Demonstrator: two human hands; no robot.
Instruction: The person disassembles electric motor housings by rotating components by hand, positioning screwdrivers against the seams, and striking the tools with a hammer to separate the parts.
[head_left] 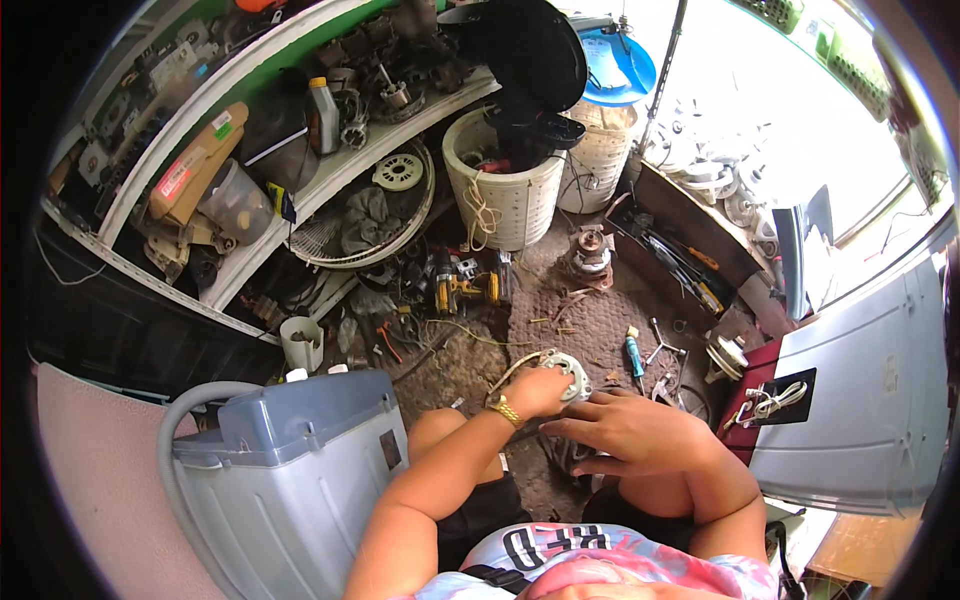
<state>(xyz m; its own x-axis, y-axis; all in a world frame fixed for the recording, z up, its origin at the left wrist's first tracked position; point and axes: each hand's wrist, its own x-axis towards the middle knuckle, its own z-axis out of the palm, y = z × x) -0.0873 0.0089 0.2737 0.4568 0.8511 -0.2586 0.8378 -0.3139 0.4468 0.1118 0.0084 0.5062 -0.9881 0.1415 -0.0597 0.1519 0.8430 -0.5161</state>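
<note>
My left hand (pixel 537 390), with a gold watch on its wrist, grips a round pale grey motor housing (pixel 568 368) that rests on the floor between my knees. My right hand (pixel 628 430) lies flat over the lower, darker part of the same motor, fingers spread and pointing left. Thin yellowish wires trail from the motor to the left. A screwdriver with a blue handle (pixel 634 357) lies on the floor just beyond my right hand, beside several loose metal tools (pixel 664 352).
A grey washing machine (pixel 290 470) stands at my left with a hose; another grey appliance (pixel 865 400) stands at my right. Ahead are a yellow power drill (pixel 462 288), a white perforated tub (pixel 505 190), a fan guard (pixel 365 215), cluttered shelves and an open toolbox (pixel 680 255).
</note>
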